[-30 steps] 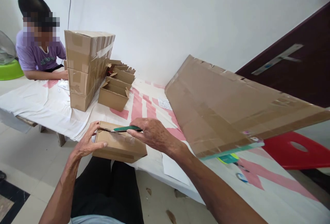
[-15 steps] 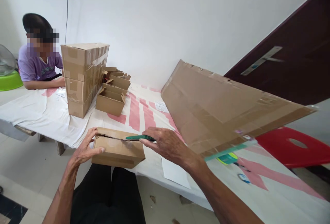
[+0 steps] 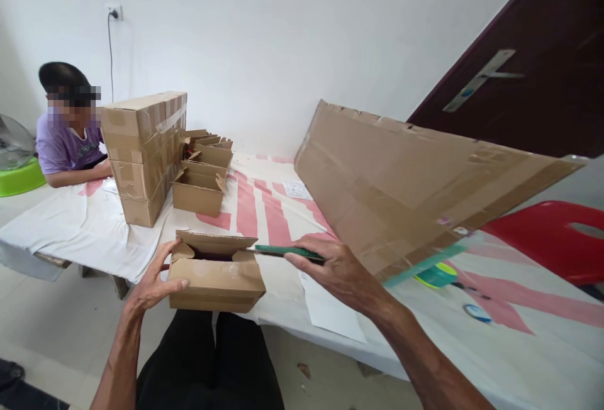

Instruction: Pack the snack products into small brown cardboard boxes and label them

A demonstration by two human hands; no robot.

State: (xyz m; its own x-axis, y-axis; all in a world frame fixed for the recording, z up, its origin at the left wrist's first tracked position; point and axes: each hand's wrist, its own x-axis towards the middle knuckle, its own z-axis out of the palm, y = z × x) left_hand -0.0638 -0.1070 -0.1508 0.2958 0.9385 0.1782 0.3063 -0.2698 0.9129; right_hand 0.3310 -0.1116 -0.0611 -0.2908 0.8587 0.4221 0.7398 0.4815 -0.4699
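Observation:
A small brown cardboard box (image 3: 214,278) sits at the table's front edge, just above my legs. Its top is parted along the seam, with the far flap raised and a dark gap behind the near flap. My left hand (image 3: 160,278) grips the box's left end, thumb on the near side and fingers at the back corner. In my right hand (image 3: 325,265) is a green-handled utility knife (image 3: 287,251), its tip by the right end of the opening. What lies inside the box cannot be made out.
Taped cartons (image 3: 146,158) are stacked at the left, beside several open small boxes (image 3: 198,196). A large cardboard sheet (image 3: 401,183) leans at the right, near a tape roll (image 3: 434,276) and a red chair (image 3: 552,240). A person in purple (image 3: 70,146) sits at the far left.
The box's top has come open along its seam, and the far flap has lifted. My right hand has drawn the knife to the right. The view has shifted slightly.

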